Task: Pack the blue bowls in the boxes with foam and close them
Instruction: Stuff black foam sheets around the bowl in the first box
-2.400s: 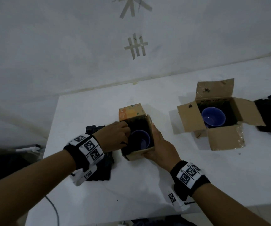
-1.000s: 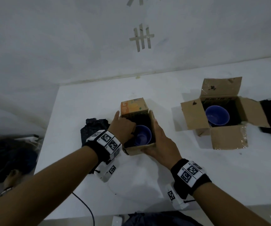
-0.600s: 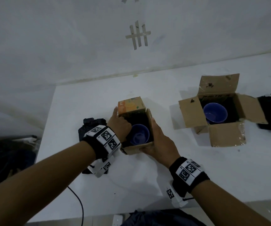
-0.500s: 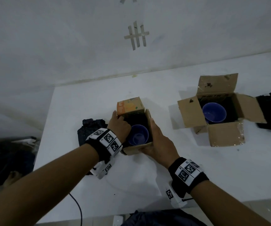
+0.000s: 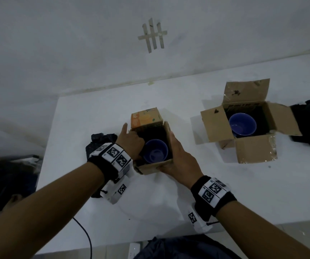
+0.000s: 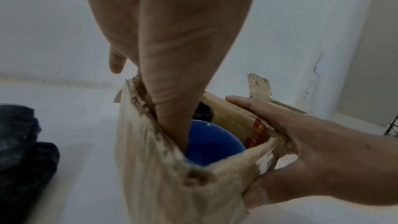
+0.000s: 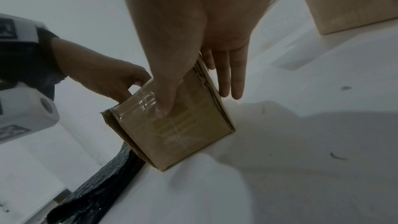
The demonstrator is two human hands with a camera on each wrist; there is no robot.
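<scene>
Gripping the small box [image 5: 151, 166], right hand [image 5: 180, 159]; left fingers [image 6: 170, 108] hidden beside bowl [image 5: 155, 151]

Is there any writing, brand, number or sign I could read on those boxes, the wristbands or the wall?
No text can be read.
Small box: orange print on its far flap, too blurred to read.
Same small box, inner wall: a red printed mark, unreadable.
Large box: a dark printed line on its inner back wall, too small to read.
Wristbands: black-and-white square code markers, no letters.
Wall: a tape sign, three upright strips crossed by one.
</scene>
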